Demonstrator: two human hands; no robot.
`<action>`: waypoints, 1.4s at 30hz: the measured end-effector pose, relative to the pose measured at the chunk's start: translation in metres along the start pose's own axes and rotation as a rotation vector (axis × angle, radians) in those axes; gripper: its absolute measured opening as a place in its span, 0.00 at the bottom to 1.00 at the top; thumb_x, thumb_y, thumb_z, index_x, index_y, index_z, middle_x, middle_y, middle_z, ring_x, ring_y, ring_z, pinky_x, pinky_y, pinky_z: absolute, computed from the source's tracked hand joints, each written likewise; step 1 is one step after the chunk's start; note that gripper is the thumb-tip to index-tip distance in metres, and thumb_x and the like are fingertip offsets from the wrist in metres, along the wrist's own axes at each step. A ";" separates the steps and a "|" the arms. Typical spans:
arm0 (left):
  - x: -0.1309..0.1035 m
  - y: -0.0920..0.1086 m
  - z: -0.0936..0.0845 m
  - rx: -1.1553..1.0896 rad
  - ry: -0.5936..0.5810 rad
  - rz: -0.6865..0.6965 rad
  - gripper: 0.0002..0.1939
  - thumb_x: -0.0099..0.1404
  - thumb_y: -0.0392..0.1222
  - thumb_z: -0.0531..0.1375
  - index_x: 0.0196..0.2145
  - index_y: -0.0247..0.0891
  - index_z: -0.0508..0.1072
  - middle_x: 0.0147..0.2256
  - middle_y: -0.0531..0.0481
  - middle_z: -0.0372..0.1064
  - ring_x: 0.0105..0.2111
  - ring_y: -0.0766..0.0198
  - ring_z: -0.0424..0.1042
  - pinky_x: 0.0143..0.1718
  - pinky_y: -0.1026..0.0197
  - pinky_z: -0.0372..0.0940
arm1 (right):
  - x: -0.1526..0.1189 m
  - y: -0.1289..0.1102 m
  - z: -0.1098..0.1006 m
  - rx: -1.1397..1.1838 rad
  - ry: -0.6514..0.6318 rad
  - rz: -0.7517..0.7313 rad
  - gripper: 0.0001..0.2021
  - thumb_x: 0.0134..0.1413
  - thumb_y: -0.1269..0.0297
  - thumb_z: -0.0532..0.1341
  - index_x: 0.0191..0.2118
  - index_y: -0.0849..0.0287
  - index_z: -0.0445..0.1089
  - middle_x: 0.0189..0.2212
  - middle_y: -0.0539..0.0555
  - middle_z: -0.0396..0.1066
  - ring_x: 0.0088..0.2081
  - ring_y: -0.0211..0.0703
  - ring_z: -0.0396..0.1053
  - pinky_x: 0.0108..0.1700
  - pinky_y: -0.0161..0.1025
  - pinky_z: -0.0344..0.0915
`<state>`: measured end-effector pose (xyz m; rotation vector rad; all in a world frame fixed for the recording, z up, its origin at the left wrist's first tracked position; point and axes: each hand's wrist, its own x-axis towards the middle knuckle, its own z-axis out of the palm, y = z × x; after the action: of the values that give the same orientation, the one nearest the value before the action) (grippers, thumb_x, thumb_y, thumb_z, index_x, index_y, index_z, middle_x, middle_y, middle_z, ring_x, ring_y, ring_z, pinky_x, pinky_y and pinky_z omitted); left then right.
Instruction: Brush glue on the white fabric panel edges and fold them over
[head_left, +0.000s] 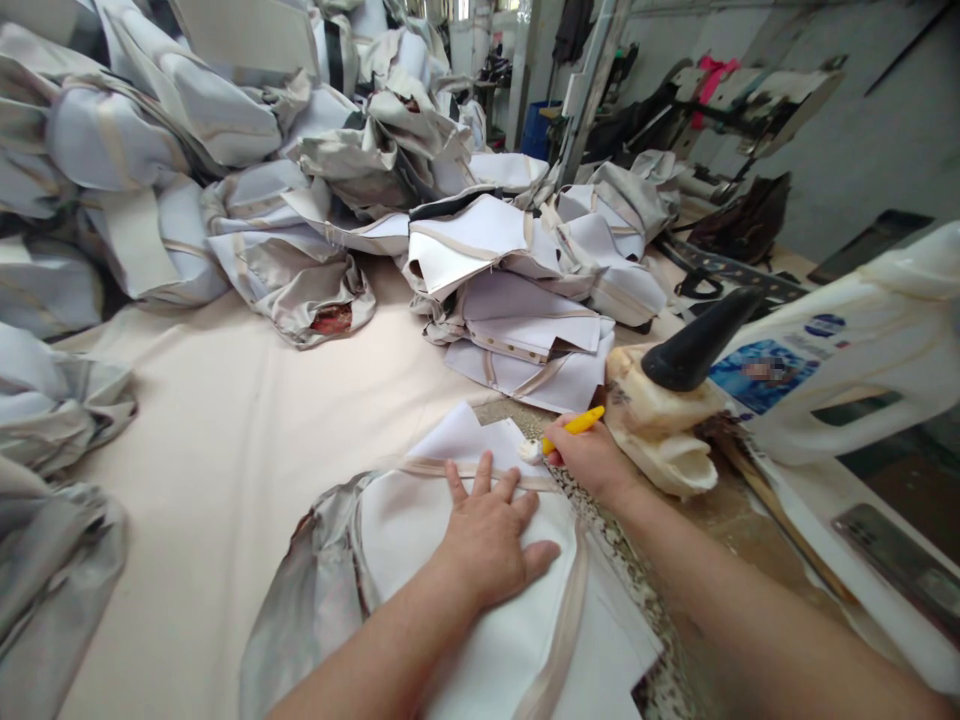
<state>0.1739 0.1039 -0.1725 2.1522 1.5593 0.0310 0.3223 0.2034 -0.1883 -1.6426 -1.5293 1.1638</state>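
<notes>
Before me lies a white sewn piece (416, 535) with beige tape along its seams and crumpled grey fabric (307, 590) on its left side. My left hand (487, 535) rests flat on it, fingers spread. My right hand (589, 455) grips a yellow-handled brush (583, 420). White stuff covers the brush's head (531, 451), which is at the piece's upper right edge. Beyond the right hand stands a cut-down, stained plastic container (664, 430) with a black cone-shaped nozzle (697, 345) on top.
Similar white and grey pieces (495, 240) are heaped at the back and left. A large white jug (847, 340) with a blue label stands at right, a phone (904, 560) near it. A metal post (592, 95) rises behind, and a sewing machine (765, 105) stands at the back right.
</notes>
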 end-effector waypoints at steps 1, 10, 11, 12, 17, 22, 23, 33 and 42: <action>0.000 0.000 0.000 -0.001 0.006 0.003 0.30 0.59 0.66 0.45 0.54 0.51 0.62 0.60 0.49 0.50 0.62 0.40 0.31 0.51 0.26 0.19 | -0.006 0.004 -0.005 -0.012 -0.007 0.010 0.08 0.45 0.63 0.55 0.20 0.58 0.64 0.13 0.49 0.64 0.18 0.41 0.64 0.22 0.35 0.61; 0.000 0.001 0.001 0.004 0.015 -0.003 0.29 0.59 0.65 0.46 0.53 0.52 0.62 0.60 0.49 0.49 0.62 0.41 0.31 0.50 0.26 0.18 | -0.022 0.020 -0.024 -0.024 -0.094 -0.153 0.07 0.46 0.62 0.55 0.23 0.59 0.66 0.18 0.47 0.64 0.22 0.39 0.63 0.24 0.33 0.59; 0.000 0.001 0.001 0.009 0.010 -0.005 0.29 0.59 0.65 0.46 0.53 0.52 0.62 0.60 0.49 0.49 0.62 0.41 0.31 0.50 0.26 0.18 | -0.022 0.020 -0.025 -0.020 -0.078 -0.171 0.08 0.46 0.62 0.55 0.23 0.59 0.65 0.18 0.47 0.64 0.23 0.39 0.62 0.25 0.33 0.59; 0.000 0.001 0.000 0.013 0.005 -0.006 0.29 0.59 0.65 0.46 0.53 0.51 0.62 0.60 0.49 0.49 0.62 0.41 0.31 0.50 0.26 0.17 | -0.023 0.019 -0.026 -0.014 -0.057 -0.178 0.08 0.47 0.62 0.55 0.24 0.59 0.65 0.19 0.47 0.63 0.23 0.39 0.62 0.26 0.33 0.59; 0.000 0.002 0.001 0.014 0.017 -0.009 0.29 0.59 0.65 0.46 0.54 0.52 0.62 0.61 0.49 0.49 0.62 0.41 0.31 0.50 0.27 0.18 | -0.029 0.018 -0.032 -0.059 -0.146 -0.189 0.09 0.49 0.61 0.55 0.23 0.58 0.64 0.18 0.47 0.62 0.23 0.39 0.61 0.25 0.34 0.58; 0.000 0.001 0.003 0.022 0.029 -0.003 0.28 0.59 0.65 0.47 0.53 0.52 0.63 0.60 0.49 0.49 0.62 0.41 0.31 0.50 0.26 0.17 | -0.024 0.017 -0.028 -0.025 -0.049 -0.217 0.09 0.49 0.60 0.55 0.25 0.58 0.65 0.20 0.48 0.64 0.24 0.40 0.63 0.28 0.34 0.59; 0.000 0.001 0.003 0.021 0.034 -0.002 0.28 0.59 0.65 0.47 0.52 0.52 0.63 0.60 0.49 0.49 0.62 0.41 0.32 0.50 0.26 0.18 | -0.023 0.017 -0.026 -0.028 -0.065 -0.208 0.09 0.49 0.60 0.54 0.25 0.58 0.65 0.20 0.48 0.64 0.24 0.40 0.63 0.28 0.34 0.59; 0.001 0.003 0.000 0.029 -0.001 -0.019 0.29 0.59 0.64 0.47 0.54 0.52 0.61 0.61 0.49 0.48 0.62 0.41 0.30 0.51 0.27 0.19 | -0.036 0.021 -0.033 -0.040 -0.144 -0.113 0.09 0.48 0.60 0.55 0.23 0.58 0.64 0.18 0.47 0.63 0.23 0.40 0.62 0.25 0.34 0.58; 0.002 0.003 0.001 0.044 -0.001 -0.015 0.28 0.59 0.64 0.47 0.54 0.52 0.62 0.61 0.49 0.47 0.62 0.41 0.30 0.51 0.27 0.18 | -0.044 0.023 -0.041 -0.141 -0.094 -0.209 0.10 0.51 0.61 0.53 0.22 0.58 0.62 0.19 0.47 0.61 0.25 0.39 0.61 0.28 0.34 0.57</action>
<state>0.1774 0.1042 -0.1729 2.1739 1.5894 -0.0102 0.3714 0.1618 -0.1827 -1.4911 -1.8310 1.0543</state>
